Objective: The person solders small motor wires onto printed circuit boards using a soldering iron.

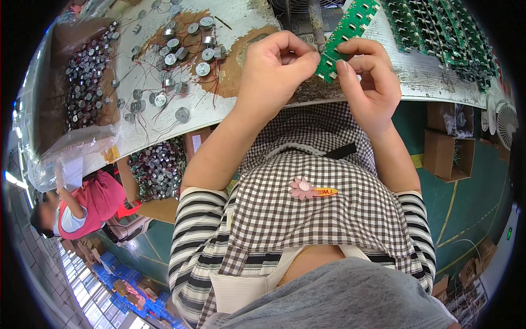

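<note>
Green circuit board is the thing I have under my camera; it is held above the table, close to the middle of its near edge, slanting away toward the far edge and a little to the right. The right hand pinches the near end of this board between thumb and forefinger, on its right side. The left hand has thumb and forefinger pressed together at the left side of the same end; if something thin is between the tips, I cannot tell from my place.

Toward the left edge of the table I see many small round motors with thin red wires, lying loosely. At its left corner stands a cardboard box with plastic lining, which contains more of such motors. Near the right corner, more boards lie in overlapping rows. Below the near edge, on the left, is a person in a pink apron.
</note>
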### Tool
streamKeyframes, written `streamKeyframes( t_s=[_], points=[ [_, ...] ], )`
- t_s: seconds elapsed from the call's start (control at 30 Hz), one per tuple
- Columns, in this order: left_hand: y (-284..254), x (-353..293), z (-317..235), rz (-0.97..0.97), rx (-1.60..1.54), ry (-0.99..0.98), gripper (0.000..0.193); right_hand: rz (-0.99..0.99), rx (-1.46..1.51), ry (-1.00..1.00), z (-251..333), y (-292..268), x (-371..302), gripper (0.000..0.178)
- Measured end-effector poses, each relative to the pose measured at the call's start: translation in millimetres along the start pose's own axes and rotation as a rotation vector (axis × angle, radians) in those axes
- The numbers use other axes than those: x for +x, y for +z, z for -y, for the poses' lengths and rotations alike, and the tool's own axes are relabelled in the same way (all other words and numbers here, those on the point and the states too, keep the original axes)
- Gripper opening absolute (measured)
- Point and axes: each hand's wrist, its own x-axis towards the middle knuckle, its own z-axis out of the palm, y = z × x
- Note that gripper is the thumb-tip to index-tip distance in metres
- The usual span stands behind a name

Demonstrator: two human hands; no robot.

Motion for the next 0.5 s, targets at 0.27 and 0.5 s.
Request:
streamKeyframes(
  t_s=[0.27, 0.5],
  points=[
    [-3.0, -5.3, 5.2, -0.065, 0.114, 0.046, 0.008, 0.006, -0.022, -0.042, -2.6, 4.8, -6.9, 0.012],
    [-8.7, -6.0, 4.4, 0.072, 0.185, 0.038, 0.012, -0.057, 0.188, 0.165, -5.5, -3.0, -7.3, 0.003]
  ],
)
